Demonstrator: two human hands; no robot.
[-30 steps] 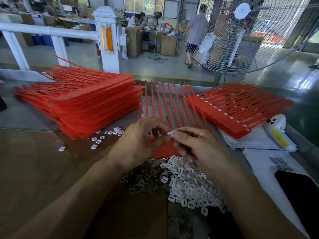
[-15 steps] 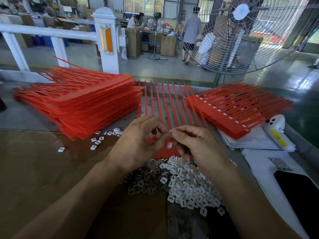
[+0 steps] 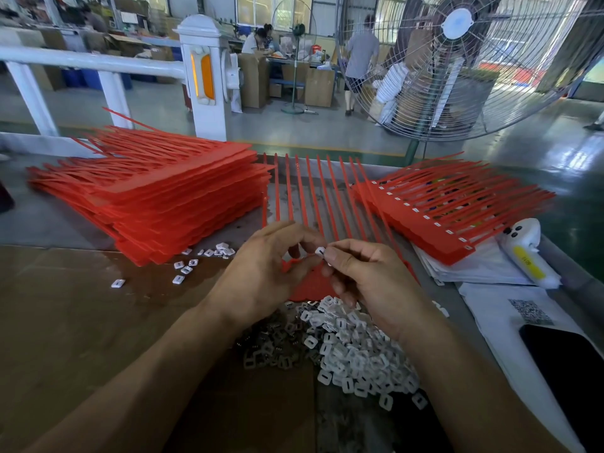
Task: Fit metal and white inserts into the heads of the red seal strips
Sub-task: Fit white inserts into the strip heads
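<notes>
Head view: the right hand pinches a white insert at its fingertips, meeting the left hand, whose curled fingers seem to steady the red seal strips beneath, probably so the head stays put. Loose white inserts and metal inserts lie heaped just below on the table, within easy reach.

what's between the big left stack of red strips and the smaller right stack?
In the head view, one sheet of red strips lies flat between the left stack and the right stack, its heads under both hands.
</notes>
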